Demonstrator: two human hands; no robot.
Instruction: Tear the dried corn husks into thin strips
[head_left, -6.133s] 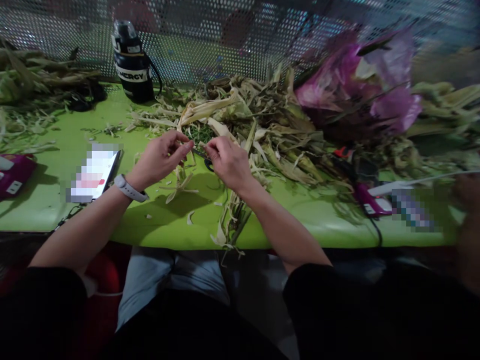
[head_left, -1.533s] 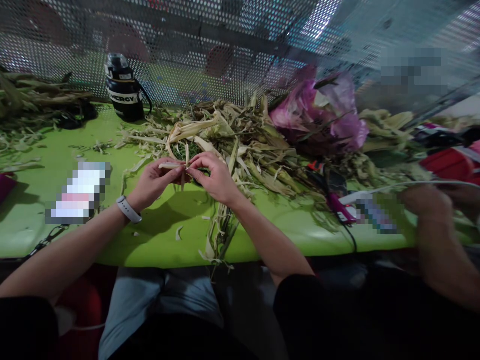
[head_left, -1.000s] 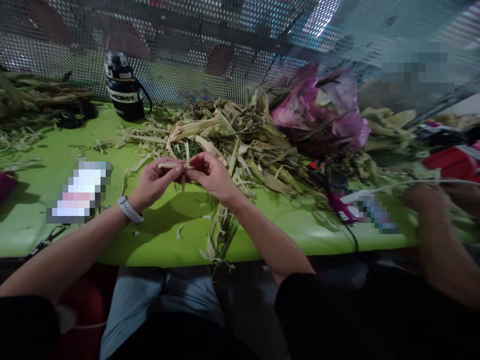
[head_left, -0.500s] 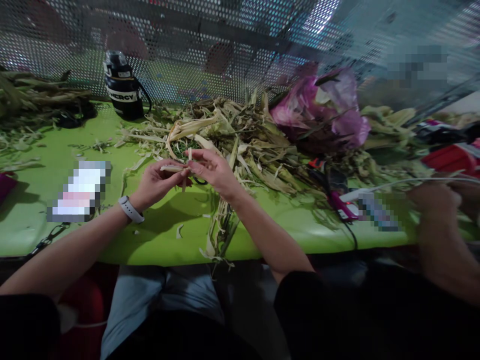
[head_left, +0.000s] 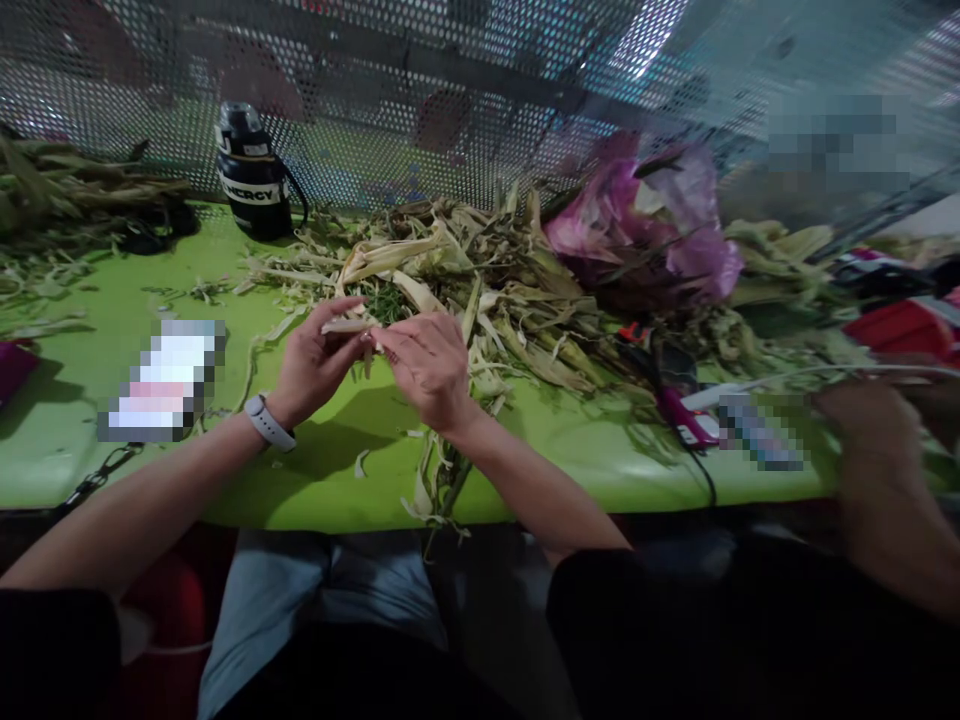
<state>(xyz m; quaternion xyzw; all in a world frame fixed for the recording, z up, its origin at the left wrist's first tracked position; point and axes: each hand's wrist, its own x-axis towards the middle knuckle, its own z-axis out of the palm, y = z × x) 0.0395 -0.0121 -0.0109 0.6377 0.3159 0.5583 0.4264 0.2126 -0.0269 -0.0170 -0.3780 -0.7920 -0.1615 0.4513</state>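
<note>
My left hand [head_left: 309, 362], with a white band at the wrist, is closed on a pale strip of corn husk [head_left: 346, 326] above the green table. Pinched at the strip's right end is my right hand [head_left: 433, 372], its knuckles turned up and its fingertips touching those of the left. What lies between the right fingertips is small and partly hidden. Just behind both hands spreads a heap of dry corn husks [head_left: 525, 335], with some thin green bits [head_left: 386, 305] in it. Long shreds of husk [head_left: 439, 480] hang towards the table's front edge.
A dark bottle [head_left: 255, 190] stands at the back left, and a phone [head_left: 165, 380] lies left of my hands. A pink plastic bag [head_left: 600, 225] rests behind the heap. At right are a cable [head_left: 817, 372], another phone [head_left: 761, 432] and another person's arm [head_left: 877, 460].
My right hand has turned over, knuckles up, and its fingers have closed into a pinch near the strip's end. My left hand has tilted a little upright and still holds the strip.
</note>
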